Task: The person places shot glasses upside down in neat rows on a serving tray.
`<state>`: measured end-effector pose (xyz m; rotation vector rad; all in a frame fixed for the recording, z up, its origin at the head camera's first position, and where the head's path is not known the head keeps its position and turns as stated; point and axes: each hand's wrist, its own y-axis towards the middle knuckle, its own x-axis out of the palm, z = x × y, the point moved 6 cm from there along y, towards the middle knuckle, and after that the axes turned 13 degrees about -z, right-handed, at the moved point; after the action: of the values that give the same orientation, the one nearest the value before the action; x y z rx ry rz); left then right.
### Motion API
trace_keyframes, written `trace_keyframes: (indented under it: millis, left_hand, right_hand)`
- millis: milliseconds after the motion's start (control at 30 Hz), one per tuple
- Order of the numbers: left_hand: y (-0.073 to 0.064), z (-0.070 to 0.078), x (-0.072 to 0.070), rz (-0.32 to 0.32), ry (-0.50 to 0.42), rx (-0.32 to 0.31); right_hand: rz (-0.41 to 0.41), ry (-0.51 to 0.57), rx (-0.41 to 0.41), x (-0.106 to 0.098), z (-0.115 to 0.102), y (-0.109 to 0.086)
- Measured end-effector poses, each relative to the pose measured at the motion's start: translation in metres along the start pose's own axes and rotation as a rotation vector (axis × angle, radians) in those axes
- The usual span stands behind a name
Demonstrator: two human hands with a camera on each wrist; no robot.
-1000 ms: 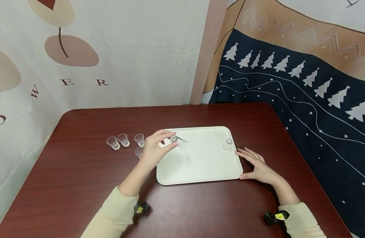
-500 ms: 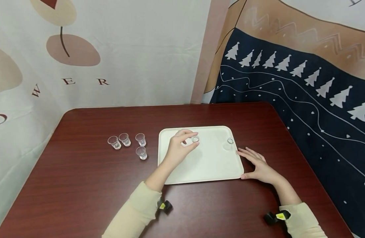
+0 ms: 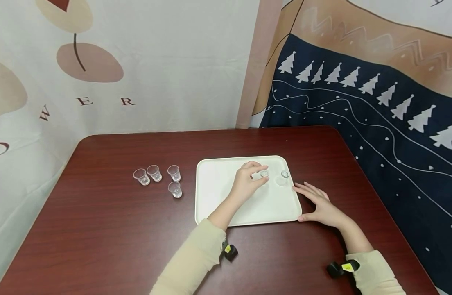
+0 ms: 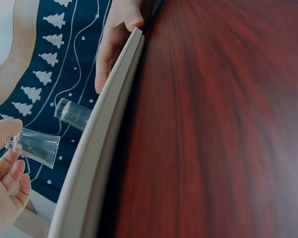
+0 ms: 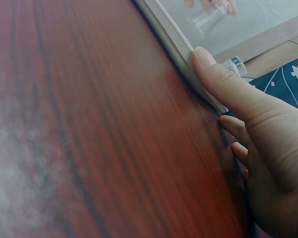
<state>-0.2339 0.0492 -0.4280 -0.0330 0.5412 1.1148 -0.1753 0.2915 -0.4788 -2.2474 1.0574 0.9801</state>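
My left hand (image 3: 246,180) pinches a clear shot glass (image 4: 39,146) by its narrow base, between thumb and fingers. The glass is mouth down above the right half of a white tray (image 3: 226,209). Just right of it, another clear shot glass (image 3: 281,178) stands upside down on the tray, near its right edge. My right hand (image 3: 318,207) lies at the tray's right side with fingers spread. Its thumb (image 5: 206,57) touches the near right corner, while its fingertips sit farther up the same edge.
Several more clear shot glasses (image 3: 174,189) stand mouth up on the dark red-brown table (image 3: 111,233), left of the tray. Behind the table hangs a pale printed cloth (image 3: 181,82), and a navy cloth with white trees (image 3: 322,102) hangs at the right.
My left hand has carried the shot glass rightward across the tray, close to the one standing there. The glasses at the left are now fully uncovered. My right hand has stayed in place.
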Motion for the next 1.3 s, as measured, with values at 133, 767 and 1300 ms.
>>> trace_keyframes:
  millis: [133,767,1300]
  left_hand:
    - [0.007,-0.003,0.012,-0.012,0.016,-0.012]
    - [0.013,-0.006,0.025,-0.005,0.151,-0.032]
    - [0.008,-0.007,0.019,-0.011,0.16,-0.08]
  right_hand:
    - [-0.004,0.004,0.01,0.0,0.0,0.0]
    - [-0.005,-0.001,0.0,0.0,0.0,0.002]
    - [-0.004,0.014,0.004,0.0,0.0,0.0]
